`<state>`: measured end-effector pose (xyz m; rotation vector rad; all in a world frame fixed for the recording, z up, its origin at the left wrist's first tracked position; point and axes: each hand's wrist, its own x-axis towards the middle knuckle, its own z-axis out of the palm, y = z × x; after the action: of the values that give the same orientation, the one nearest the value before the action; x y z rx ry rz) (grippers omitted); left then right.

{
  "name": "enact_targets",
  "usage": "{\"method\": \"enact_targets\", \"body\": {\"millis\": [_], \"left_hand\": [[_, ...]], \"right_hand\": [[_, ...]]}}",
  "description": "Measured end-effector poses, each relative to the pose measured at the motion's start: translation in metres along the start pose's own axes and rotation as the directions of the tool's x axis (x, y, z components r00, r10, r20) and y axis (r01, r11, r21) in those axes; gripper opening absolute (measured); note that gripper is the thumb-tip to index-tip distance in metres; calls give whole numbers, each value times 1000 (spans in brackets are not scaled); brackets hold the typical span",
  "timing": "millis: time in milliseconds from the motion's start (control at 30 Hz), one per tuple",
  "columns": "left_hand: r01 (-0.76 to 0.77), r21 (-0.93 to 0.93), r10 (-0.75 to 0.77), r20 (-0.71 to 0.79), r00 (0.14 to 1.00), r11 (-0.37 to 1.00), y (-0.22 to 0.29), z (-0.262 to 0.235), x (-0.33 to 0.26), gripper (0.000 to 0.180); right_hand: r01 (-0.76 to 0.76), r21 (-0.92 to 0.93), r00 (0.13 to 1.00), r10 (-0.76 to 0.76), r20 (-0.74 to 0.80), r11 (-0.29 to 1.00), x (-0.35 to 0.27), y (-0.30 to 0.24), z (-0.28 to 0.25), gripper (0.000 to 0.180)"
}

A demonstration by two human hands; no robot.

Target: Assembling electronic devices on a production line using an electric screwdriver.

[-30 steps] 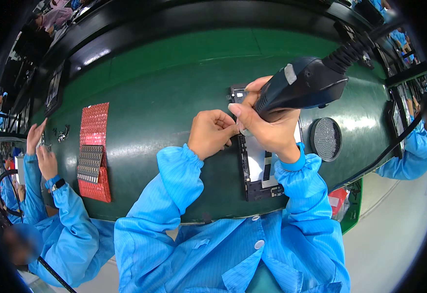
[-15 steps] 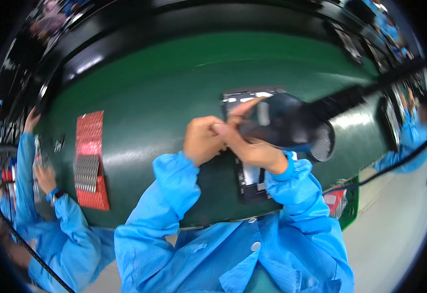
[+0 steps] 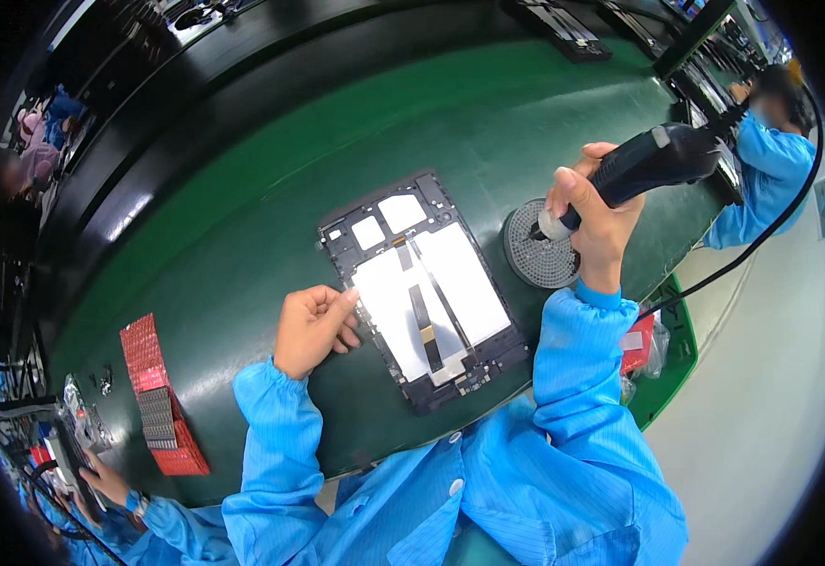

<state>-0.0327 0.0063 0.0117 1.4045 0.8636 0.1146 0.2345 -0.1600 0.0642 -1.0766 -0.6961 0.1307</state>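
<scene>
Tool (image 3: 662, 160), black w/ cord, held over round gray tray (image 3: 546, 266)

R hand (image 3: 609, 215) wraps it; L hand (image 3: 311, 332) curls by rect. black-and-silver tablet chassis (image 3: 431, 283), can't tell if pinching. Chassis lies flat on green tabletop (image 3: 224, 302).

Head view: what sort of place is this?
Probably an electronics assembly workshop: an opened, flat black and silver device on a green bench, and a corded black tool in the right hand.
</scene>
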Motion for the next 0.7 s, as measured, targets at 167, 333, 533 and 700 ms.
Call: {"method": "enact_targets", "body": {"millis": [167, 333, 533, 700], "left_hand": [[0, 8, 0, -27, 1000, 1000, 1, 3, 0, 31], [-5, -2, 5, 18, 1000, 1000, -1, -1, 0, 32], [-23, 19, 23, 11, 1000, 1000, 1, 2, 0, 33], [-6, 52, 8, -37, 999, 999, -3, -3, -5, 34]], "right_hand": [[-24, -28, 1000, 24, -10, 999, 2, 15, -2, 31], [-66, -81, 998, 67, 19, 995, 4, 18, 3, 30], [-99, -113, 994, 104, 38, 989, 1, 20, 3, 29], [-81, -114, 994, 89, 68, 990, -1, 24, 14, 28]]}}
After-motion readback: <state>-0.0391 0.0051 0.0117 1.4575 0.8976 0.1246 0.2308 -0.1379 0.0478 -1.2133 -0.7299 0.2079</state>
